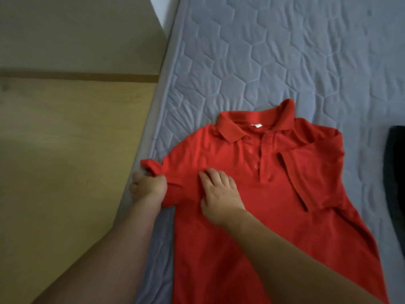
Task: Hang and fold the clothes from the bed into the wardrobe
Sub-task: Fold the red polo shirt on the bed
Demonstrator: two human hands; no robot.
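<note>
- Furthest out to the left of both hands, a wooden floor (65,150) runs along the side of the bed.
- The left hand (149,186) sits at the bed's left edge, fingers curled around the bunched sleeve (153,166) of the red shirt; the sleeve cloth is gathered in its grip.
- Just right of that hand, the right hand (219,191) lies palm down on the chest of the shirt (274,172), fingers spread and fairly straight, pressing the cloth flat and gripping nothing.
- The shirt is spread face up on the mattress (285,51), collar (252,121) pointing away beyond the right hand and hem running back under the right forearm.
- To the right of the right hand, the button strip (258,163) runs down from the collar, and past it the other sleeve (311,172) is folded in over the shirt's front.
- Far right of both hands, a dark garment (396,183) lies on the mattress at the frame's edge, apart from the shirt; what it is cannot be told.
</note>
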